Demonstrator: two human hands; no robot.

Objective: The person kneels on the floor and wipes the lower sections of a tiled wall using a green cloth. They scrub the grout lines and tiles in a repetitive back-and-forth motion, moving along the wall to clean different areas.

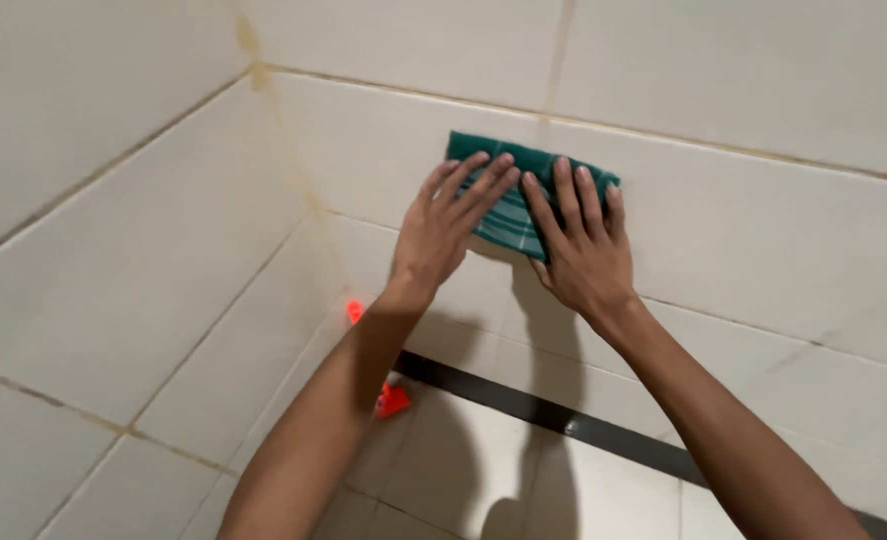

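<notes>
A red bit [392,401] is lying low by the corner, well apart from the work. The left hand [443,225] is pressing flat, fingers spread, on the left half of the green cloth [511,208] against the wall tile [763,230]. The right hand [581,240] is pressing likewise on the right half, neither hand clamping it. Even pressure from both palms would likely be keeping the cloth from bunching.

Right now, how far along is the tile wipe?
In hand: left hand and right hand press a folded green cloth flat on the wall tile. Done: nothing shows as wiped. Left: brownish grout lines near the corner remain stained.
</notes>
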